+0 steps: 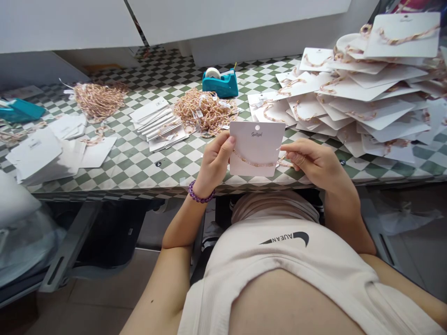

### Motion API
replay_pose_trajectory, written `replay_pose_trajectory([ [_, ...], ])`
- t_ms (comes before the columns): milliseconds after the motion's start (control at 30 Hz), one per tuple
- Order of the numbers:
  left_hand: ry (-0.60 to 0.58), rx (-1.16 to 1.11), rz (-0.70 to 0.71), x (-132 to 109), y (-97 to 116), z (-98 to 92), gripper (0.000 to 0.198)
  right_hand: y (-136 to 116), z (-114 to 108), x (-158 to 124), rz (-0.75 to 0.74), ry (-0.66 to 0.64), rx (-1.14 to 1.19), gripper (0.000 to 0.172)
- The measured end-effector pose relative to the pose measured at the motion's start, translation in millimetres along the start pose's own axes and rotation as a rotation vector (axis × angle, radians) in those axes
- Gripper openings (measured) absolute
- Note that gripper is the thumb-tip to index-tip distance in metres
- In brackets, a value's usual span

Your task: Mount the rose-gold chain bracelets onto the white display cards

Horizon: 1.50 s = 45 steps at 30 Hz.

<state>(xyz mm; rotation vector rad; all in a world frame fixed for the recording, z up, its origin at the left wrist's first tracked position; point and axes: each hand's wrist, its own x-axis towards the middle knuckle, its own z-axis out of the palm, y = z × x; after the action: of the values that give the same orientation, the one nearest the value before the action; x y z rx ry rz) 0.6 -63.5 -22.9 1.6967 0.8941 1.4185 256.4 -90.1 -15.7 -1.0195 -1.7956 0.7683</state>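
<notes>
The left hand [213, 160] grips a white card [256, 139] just over the near edge of the checked table [139, 163]. A pink-gold chain [254, 163] lies on the card. The right hand [314, 163] curls at the card's side; whether it holds the chain, I cannot tell.

- On the white rectangular paper card [256, 149] held up over the table: a small black script word near the punched hole, too small to read surely.
- On a white paper card [401, 35] at the top of the heap: similar tiny script, unreadable.
- On the beige ribbed top [284, 249]: black capitals "AUEAN" beside a black swoosh logo.
</notes>
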Motion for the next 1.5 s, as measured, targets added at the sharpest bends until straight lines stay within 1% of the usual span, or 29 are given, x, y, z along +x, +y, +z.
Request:
replay_pose_trajectory([
  [67,0.006,0.016,0.014,0.3,-0.2,0.0,0.041,0.6,-2.0,-0.9,0.007,0.030,-0.036,0.019],
  [167,0.013,0.040,0.034,0.9,0.8,-0.1,0.041,-2.9,0.9,-4.1,0.056,0.158,-0.043,0.013],
  [267,0.017,0.041,0.059,1.3,2.3,0.3,0.039,-8.2,6.6,-7.6,0.014,0.288,0.030,0.009],
  [300,0.013,0.034,0.068,1.2,2.9,0.7,0.037,-9.5,8.3,-8.5,-0.014,0.307,0.048,0.008],
  [367,0.002,0.023,0.082,0.8,4.5,1.8,0.035,-10.5,11.1,-9.5,-0.064,0.309,0.066,0.005],
  [433,-0.006,0.026,0.095,-0.1,6.3,3.2,0.035,-9.5,13.8,-9.4,-0.065,0.301,0.086,0.006],
  [600,-0.016,0.050,0.116,-3.2,10.1,5.9,0.036,-5.5,22.5,-6.6,0.056,0.351,0.252,0.012],
  [667,-0.018,0.052,0.129,-4.0,10.7,6.4,0.034,-5.3,25.1,-4.8,0.108,0.325,0.356,0.016],
  [833,0.022,0.129,0.158,-4.7,9.2,8.8,0.037,-5.4,25.7,1.0,0.297,0.185,0.586,0.031],
  [1000,0.066,0.128,0.205,-5.7,4.6,15.3,0.035,-5.5,25.6,4.5,0.358,0.058,0.704,0.036],
  [1167,0.106,0.136,0.215,-8.4,5.2,21.0,0.038,-13.5,31.0,4.6,0.438,0.019,0.859,0.041],
  [1267,0.126,0.152,0.207,-10.3,7.4,22.8,0.040,-16.5,32.7,4.7,0.446,0.018,0.858,0.045],
  [1400,0.141,0.166,0.200,-11.8,10.2,23.1,0.041,-11.5,33.9,2.6,0.450,-0.019,0.829,0.049],
  [1467,0.149,0.175,0.208,-12.1,10.9,22.8,0.040,-8.1,36.7,0.2,0.403,-0.021,0.724,0.049],
  [1500,0.160,0.180,0.214,-12.2,11.1,22.8,0.039,-7.2,38.8,-1.2,0.341,0.021,0.628,0.047],
])
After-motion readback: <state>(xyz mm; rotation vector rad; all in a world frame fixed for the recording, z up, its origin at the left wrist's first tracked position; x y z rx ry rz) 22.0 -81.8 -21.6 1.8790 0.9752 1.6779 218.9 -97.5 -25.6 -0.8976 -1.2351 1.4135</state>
